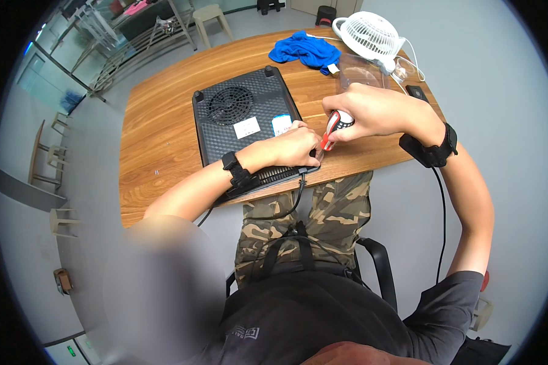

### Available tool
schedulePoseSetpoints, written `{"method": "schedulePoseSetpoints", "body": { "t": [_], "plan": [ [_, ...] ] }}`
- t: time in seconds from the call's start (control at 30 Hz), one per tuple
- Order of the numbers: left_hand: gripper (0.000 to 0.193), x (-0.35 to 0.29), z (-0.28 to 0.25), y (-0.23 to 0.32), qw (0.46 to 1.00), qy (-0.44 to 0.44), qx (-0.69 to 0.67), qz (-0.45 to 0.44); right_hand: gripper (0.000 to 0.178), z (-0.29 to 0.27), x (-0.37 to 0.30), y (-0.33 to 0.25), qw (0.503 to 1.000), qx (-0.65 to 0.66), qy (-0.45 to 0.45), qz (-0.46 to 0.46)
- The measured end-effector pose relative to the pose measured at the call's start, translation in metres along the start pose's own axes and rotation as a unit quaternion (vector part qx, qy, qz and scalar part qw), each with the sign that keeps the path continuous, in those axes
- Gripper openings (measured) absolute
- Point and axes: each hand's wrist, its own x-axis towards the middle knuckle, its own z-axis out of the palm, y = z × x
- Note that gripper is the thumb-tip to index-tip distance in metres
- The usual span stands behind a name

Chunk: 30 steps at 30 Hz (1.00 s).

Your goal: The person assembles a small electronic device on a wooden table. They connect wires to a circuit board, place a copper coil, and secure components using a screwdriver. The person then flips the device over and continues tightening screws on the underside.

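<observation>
A black induction cooker (268, 91) lies upside down on the table, its round fan grille and underside facing up. My left hand (295, 147) rests on its near right corner, fingers curled and pinched around that corner; they hide the foot there. Just to the right, my right hand (362, 112) is closed around a screwdriver (340, 125) with a bulky red, white and black handle. The tool is tilted, and its red lower end points down at the corner beside my left fingertips. The tip itself is too small to make out.
A wooden table (158, 134) carries a crumpled blue cloth (307, 50), a clear plastic tray (360, 72) and a white fan (371, 33) at the back right. A black cable (299, 198) runs off the cooker's near edge. Black straps with trackers circle both my wrists.
</observation>
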Motion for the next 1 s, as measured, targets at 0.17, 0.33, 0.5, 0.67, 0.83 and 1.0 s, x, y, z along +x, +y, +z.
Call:
{"method": "schedulePoseSetpoints", "body": {
  "t": [0.17, 0.33, 0.5, 0.67, 0.83, 1.0],
  "plan": [
    [0.02, 0.003, 0.002, 0.002, 0.999, -0.029, 0.031, -0.013, 0.04, 0.001, 0.004, -0.007, 1.0, -0.021, -0.017, -0.001],
    [0.019, 0.002, -0.001, 0.001, 1.0, -0.017, 0.006, 0.003, 0.046, 0.004, 0.01, -0.01, 0.999, -0.048, -0.011, 0.009],
    [0.025, -0.003, -0.018, -0.004, 0.996, -0.012, -0.082, -0.013, 0.049, 0.005, 0.014, -0.014, 0.998, -0.057, -0.003, 0.039],
    [0.029, -0.015, -0.066, 0.01, 0.979, 0.042, -0.2, 0.011, 0.047, 0.017, 0.018, -0.006, 0.996, -0.068, 0.034, 0.054],
    [0.047, -0.018, -0.077, 0.018, 0.987, 0.08, -0.134, -0.036, 0.047, 0.019, 0.031, -0.014, 0.992, -0.103, 0.053, 0.057],
    [0.048, -0.013, -0.058, 0.019, 0.973, 0.154, -0.169, -0.033, 0.052, 0.023, 0.031, -0.016, 0.987, -0.119, 0.091, 0.064]
  ]
}}
